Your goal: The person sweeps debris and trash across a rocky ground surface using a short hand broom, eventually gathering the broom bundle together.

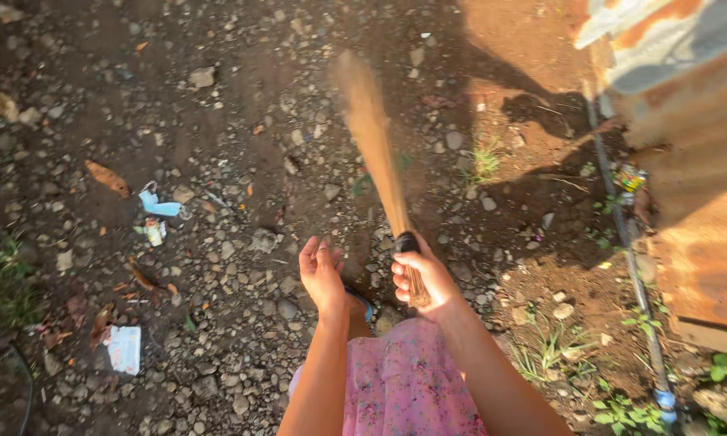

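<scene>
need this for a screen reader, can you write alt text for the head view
Seen from above, a person's right hand grips the bound end of a stick broom, blurred with motion, over stony dirt ground. The left hand is open and empty beside it. Scraps of litter lie to the left; rusty corrugated sheeting stands right.
</scene>
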